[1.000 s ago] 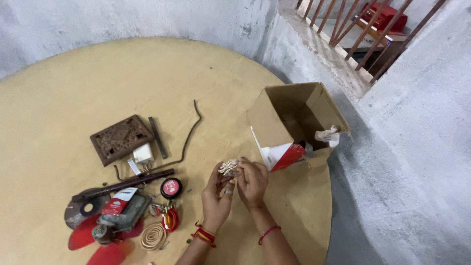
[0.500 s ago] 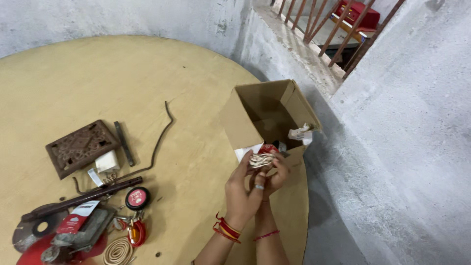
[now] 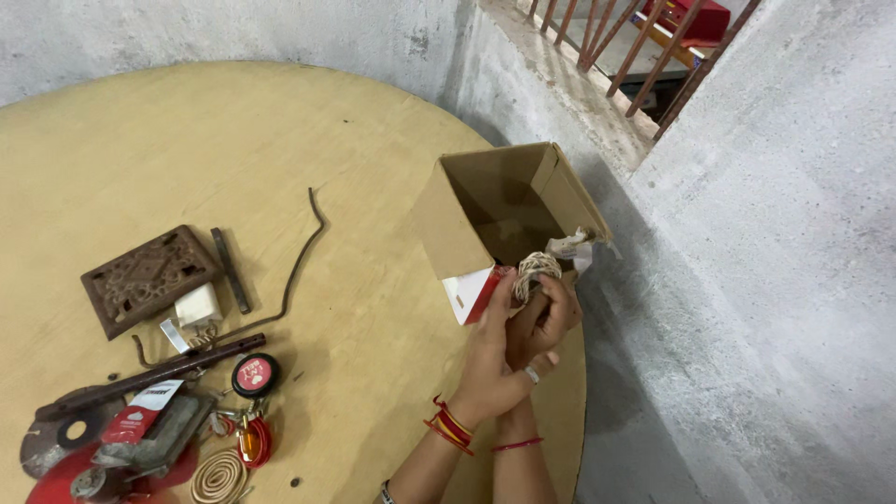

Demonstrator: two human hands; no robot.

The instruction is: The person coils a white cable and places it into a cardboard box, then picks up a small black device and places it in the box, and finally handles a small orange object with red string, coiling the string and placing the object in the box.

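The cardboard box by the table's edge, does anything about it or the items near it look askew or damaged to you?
Yes. The cardboard box lies tipped on its side at the table edge, flaps open. Both hands, left hand and right hand, hold a cord bundle at its mouth. The metal rod beside it is bent and rusty.

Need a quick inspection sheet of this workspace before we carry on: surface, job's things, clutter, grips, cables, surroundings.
Surface: round tan table, bare across its far half.
Job's things: small coil of pale cord held at the near rim of the open cardboard box; box stands at the table's right edge.
Clutter: carved brown plaque, white charger, round red tin, bent rusty rod, flat wire spiral, all on the left.
Grips: left hand and right hand together, both closed on the cord coil.
Cables: nothing seen beyond the cord and the spiral.
Surroundings: rough grey walls, barred window beyond the box.
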